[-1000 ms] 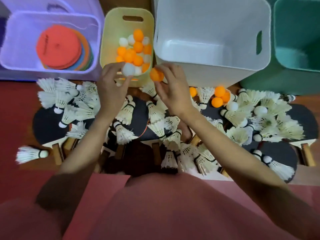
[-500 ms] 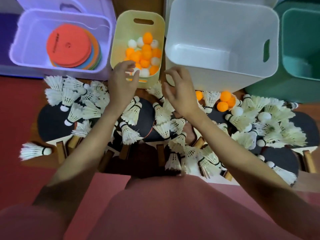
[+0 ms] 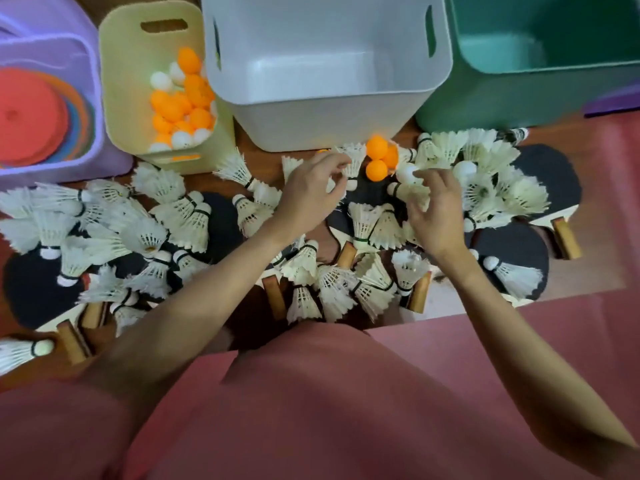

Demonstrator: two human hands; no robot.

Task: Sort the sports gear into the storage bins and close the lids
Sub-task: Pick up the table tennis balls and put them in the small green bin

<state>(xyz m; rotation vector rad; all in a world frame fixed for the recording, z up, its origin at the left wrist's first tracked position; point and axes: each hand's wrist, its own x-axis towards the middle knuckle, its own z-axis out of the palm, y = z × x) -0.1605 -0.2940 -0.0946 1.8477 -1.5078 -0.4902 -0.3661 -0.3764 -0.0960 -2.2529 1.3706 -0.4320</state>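
Observation:
Many white shuttlecocks [image 3: 180, 216] lie over black table-tennis paddles [image 3: 502, 244] on the floor. Three orange balls [image 3: 376, 169] and a white ball [image 3: 407, 172] sit in front of the white bin [image 3: 329, 123], which is empty. The yellow bin [image 3: 121, 81] holds orange and white balls. My left hand [image 3: 311, 195] hovers with loosely curled fingers just left of the orange balls, at a shuttlecock [image 3: 353, 157]. My right hand [image 3: 436, 209] reaches over the pile, its fingertips at the white ball. Neither hand plainly grips anything.
A purple bin [image 3: 88, 64] at the far left holds a stack of coloured flat discs [image 3: 31, 123]. A green bin [image 3: 485, 109] stands at the back right, nothing seen inside it. Wooden paddle handles [image 3: 346, 254] stick out between shuttlecocks. My pink-clad lap fills the bottom.
Both hands dropped their balls into the yellow bin, then moved right and down to the balls in front of the white bin. The view shifted right.

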